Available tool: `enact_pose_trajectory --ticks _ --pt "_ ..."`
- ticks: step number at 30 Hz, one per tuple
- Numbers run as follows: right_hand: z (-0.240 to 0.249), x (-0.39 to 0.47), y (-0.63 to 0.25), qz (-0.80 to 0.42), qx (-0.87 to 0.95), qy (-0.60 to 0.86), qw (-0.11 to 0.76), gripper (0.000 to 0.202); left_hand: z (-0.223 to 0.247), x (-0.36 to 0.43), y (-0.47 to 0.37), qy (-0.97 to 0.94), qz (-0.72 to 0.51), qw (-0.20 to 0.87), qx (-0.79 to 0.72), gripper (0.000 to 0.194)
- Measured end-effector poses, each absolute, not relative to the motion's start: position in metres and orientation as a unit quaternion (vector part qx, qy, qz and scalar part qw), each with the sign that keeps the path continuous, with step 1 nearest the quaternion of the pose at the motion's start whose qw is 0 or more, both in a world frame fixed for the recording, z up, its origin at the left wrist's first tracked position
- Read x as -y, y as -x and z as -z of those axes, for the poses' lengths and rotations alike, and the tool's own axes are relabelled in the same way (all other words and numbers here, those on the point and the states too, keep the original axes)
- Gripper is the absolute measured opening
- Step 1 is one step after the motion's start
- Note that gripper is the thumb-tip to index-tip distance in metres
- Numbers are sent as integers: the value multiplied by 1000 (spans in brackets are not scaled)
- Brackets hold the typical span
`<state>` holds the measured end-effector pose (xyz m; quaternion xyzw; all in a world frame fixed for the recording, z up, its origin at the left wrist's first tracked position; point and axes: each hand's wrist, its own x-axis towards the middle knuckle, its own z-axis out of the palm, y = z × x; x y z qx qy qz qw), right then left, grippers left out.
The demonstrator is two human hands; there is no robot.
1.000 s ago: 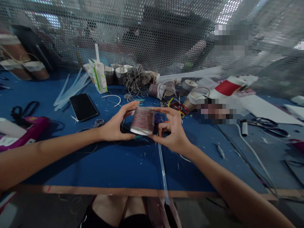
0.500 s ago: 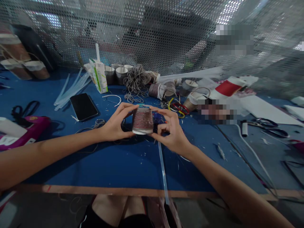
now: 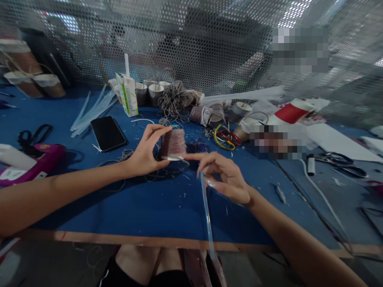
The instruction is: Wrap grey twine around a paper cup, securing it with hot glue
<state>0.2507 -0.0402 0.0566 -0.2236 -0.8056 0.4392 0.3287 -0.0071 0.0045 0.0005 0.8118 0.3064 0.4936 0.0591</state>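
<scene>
A small spool wound with reddish-grey cord (image 3: 174,142) has a white rim at its bottom. My left hand (image 3: 147,153) grips it from the left, with fingers at its top and the thumb at its lower edge. My right hand (image 3: 223,175) is to the right, its index finger stretched out to the spool's lower right rim and the other fingers curled. Whether those curled fingers hold anything is hard to see. Below that hand, a clear plastic strip (image 3: 207,215) runs down over the table's front edge.
A black phone (image 3: 108,133) and a juice carton (image 3: 128,95) stand left of centre. Behind are tangled grey cord (image 3: 175,99) and several spools. Yellow-red pliers (image 3: 226,138), scissors (image 3: 341,159) and a purple tool (image 3: 44,161) lie around on the blue table (image 3: 149,215).
My right hand has let go of the spool's top and moved right and down, its index finger now at the lower rim. The spool has shifted slightly left in my left hand.
</scene>
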Motion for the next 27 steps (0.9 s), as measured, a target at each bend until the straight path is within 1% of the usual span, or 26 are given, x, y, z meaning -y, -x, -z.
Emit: enact_pose_trajectory --ticks 3,6,10,14,18,21,23,24,26,27 --pt "-55 38 -248 -421 833 229 277 18 0 -5 7 -807 -499 69 -309 77" --pt "-53 35 -248 -417 828 253 277 19 1 -5 6 -798 -511 90 -306 76" --pt "-50 34 -249 -470 775 266 327 28 1 -5 5 -787 -523 122 -304 75" --pt "-51 33 -246 -530 691 306 385 32 1 -4 4 -784 -528 123 -303 75" --pt "-55 27 -242 -576 628 321 414 39 0 -3 5 -780 -533 130 -300 74" --pt "-57 22 -244 -574 608 340 430 41 0 -3 4 -779 -537 128 -296 73" --pt "-57 18 -248 -525 611 345 482 41 1 -3 3 -773 -541 136 -300 71" --pt "-57 16 -251 -474 618 359 515 40 2 -4 2 -769 -544 144 -303 71" --pt "-57 11 -257 -317 647 424 548 34 6 -6 2 -759 -551 161 -308 72" --pt "-57 9 -260 -225 671 462 534 31 7 -7 1 -754 -555 166 -310 73"
